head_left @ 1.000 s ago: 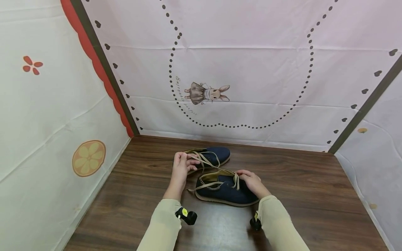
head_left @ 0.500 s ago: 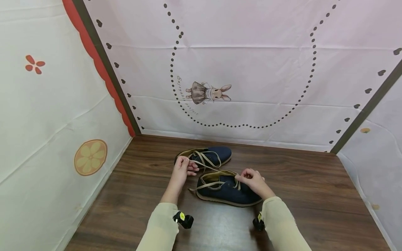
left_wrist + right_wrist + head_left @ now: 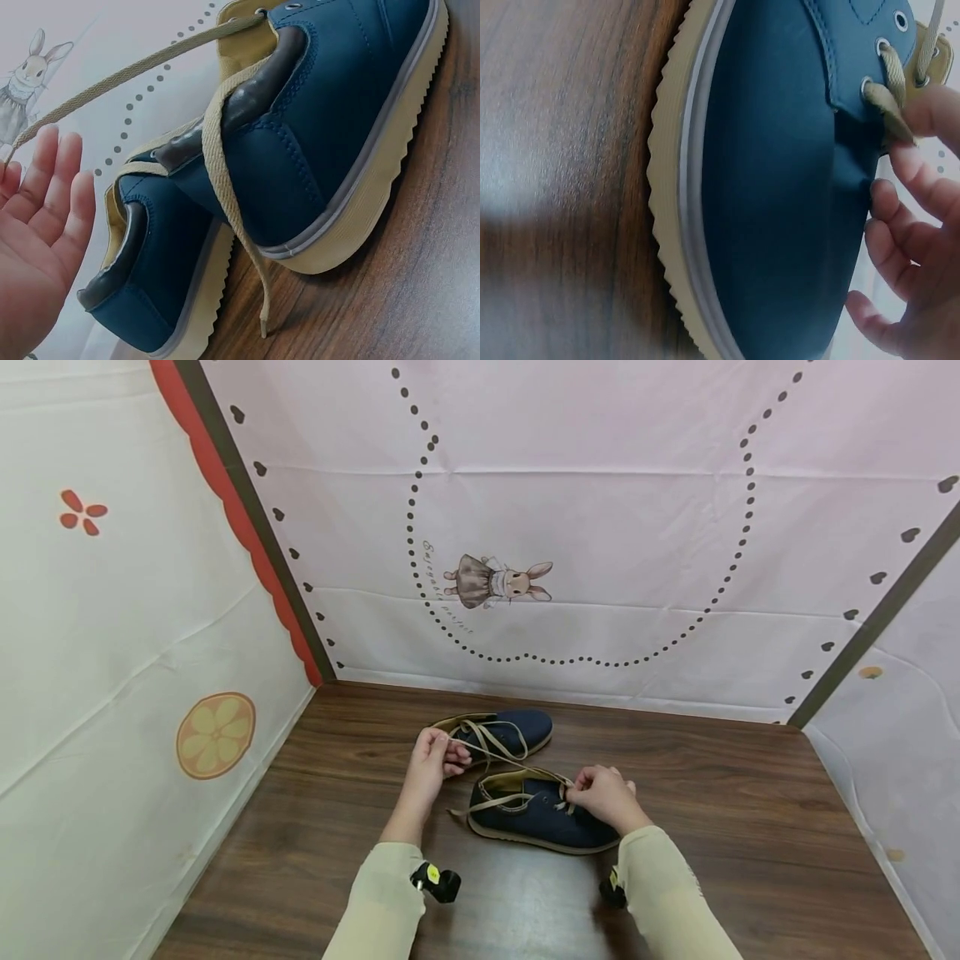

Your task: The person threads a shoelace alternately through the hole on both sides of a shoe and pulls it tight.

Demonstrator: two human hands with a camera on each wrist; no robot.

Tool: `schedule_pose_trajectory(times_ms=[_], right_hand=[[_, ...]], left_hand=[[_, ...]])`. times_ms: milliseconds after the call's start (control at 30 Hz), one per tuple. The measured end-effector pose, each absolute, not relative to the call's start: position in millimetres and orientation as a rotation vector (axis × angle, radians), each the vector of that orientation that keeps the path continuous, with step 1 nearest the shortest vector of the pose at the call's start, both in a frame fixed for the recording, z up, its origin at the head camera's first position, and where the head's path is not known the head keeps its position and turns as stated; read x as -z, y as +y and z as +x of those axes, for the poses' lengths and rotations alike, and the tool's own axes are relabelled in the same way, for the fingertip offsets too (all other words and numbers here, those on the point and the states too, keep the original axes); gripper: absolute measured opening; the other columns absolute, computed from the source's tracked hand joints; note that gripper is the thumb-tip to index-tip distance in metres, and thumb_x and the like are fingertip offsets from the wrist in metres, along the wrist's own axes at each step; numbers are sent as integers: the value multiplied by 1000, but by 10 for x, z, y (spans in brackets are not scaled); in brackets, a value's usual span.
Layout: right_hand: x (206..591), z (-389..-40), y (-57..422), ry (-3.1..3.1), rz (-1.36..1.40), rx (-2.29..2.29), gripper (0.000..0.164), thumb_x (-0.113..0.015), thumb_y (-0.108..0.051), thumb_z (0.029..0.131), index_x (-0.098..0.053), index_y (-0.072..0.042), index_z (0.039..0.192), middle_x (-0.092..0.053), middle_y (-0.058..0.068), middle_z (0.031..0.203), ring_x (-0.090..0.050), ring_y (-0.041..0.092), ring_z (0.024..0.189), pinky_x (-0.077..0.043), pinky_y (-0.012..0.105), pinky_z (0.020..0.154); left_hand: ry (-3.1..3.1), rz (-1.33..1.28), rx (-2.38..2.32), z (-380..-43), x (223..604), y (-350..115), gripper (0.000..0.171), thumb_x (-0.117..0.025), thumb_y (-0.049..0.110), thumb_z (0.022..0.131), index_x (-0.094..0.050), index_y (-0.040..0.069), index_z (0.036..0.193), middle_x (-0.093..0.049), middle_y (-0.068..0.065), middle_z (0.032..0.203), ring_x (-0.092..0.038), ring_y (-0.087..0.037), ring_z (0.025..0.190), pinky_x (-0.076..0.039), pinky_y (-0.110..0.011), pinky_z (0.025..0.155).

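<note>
Two navy shoes with tan soles lie on the wooden surface, toes to the right: a near shoe (image 3: 540, 828) and a far shoe (image 3: 531, 725). My left hand (image 3: 431, 767), at the far shoe's heel, pinches a tan shoelace (image 3: 139, 69) that stretches to the near shoe's eyelets. In the left wrist view its other fingers are spread. My right hand (image 3: 609, 795) is over the near shoe's front, pinching lace at the eyelets (image 3: 880, 46) between thumb and index finger. Another lace end (image 3: 217, 150) hangs loose over the near shoe's heel.
A white printed cloth wall (image 3: 615, 568) with a rabbit picture (image 3: 495, 582) rises behind the shoes. Another printed wall (image 3: 112, 652) stands at the left. Brown wood-grain surface (image 3: 735, 827) lies around the shoes.
My right hand has shifted from beside the near shoe to pinching its lace at the eyelets. The lace from my left hand is straighter than a second ago.
</note>
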State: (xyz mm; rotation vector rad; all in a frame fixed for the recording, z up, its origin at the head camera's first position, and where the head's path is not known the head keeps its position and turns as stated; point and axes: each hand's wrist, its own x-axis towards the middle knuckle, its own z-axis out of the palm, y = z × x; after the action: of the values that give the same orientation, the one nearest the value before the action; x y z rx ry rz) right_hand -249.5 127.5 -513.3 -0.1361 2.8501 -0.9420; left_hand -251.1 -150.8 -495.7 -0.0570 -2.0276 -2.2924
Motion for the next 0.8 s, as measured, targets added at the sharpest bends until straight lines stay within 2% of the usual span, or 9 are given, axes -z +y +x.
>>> schedule_pose_trajectory(times_ms=[167, 333, 467, 600, 667, 800], right_hand=[[5128, -2521, 1345, 2710, -184, 1139, 21, -69, -26, 81, -58, -11, 70, -53, -4, 68, -46, 16, 69, -30, 39, 73], [5122, -2533, 1386, 2568, -237, 1288, 22, -70, -22, 81, -57, -7, 72, -50, -2, 67, -44, 15, 63, -36, 32, 62], [5120, -2535, 1339, 2627, -209, 1204, 18, -64, -19, 80, -53, -11, 69, -47, -4, 64, -43, 14, 62, -30, 39, 73], [5119, -2531, 1289, 2679, -157, 1139, 15, -59, -17, 79, -51, -13, 67, -46, -4, 62, -43, 15, 61, -22, 45, 77], [5113, -2522, 1284, 2678, -158, 1151, 16, -60, -18, 80, -51, -12, 68, -46, -3, 63, -44, 16, 62, -22, 48, 78], [5117, -2523, 1321, 2628, -162, 1233, 24, -64, -27, 85, -52, -11, 71, -49, -2, 67, -46, 16, 66, -21, 59, 90]], left_hand=[[-2046, -28, 2250, -2511, 4961, -1542, 16, -30, 12, 102, -39, 0, 95, -59, -7, 79, -61, -12, 70, -48, -25, 61], [-1977, -25, 2279, -2494, 4970, -1543, 16, -32, 11, 102, -41, 0, 95, -60, -4, 77, -61, -12, 70, -48, -24, 61], [-1847, -35, 2366, -2489, 5009, -1511, 19, -29, 16, 103, -38, 0, 97, -63, -3, 79, -63, -13, 71, -49, -26, 61], [-1770, 0, 2410, -2489, 5073, -1487, 19, -27, 17, 103, -38, 3, 97, -63, -4, 82, -63, -15, 72, -49, -26, 60], [-1770, 21, 2422, -2481, 5100, -1487, 17, -29, 15, 103, -39, 4, 95, -62, -4, 85, -62, -14, 71, -48, -25, 57], [-1787, 20, 2465, -2452, 5109, -1504, 15, -35, 12, 102, -42, 2, 93, -60, -5, 87, -58, -11, 65, -44, -22, 51]])
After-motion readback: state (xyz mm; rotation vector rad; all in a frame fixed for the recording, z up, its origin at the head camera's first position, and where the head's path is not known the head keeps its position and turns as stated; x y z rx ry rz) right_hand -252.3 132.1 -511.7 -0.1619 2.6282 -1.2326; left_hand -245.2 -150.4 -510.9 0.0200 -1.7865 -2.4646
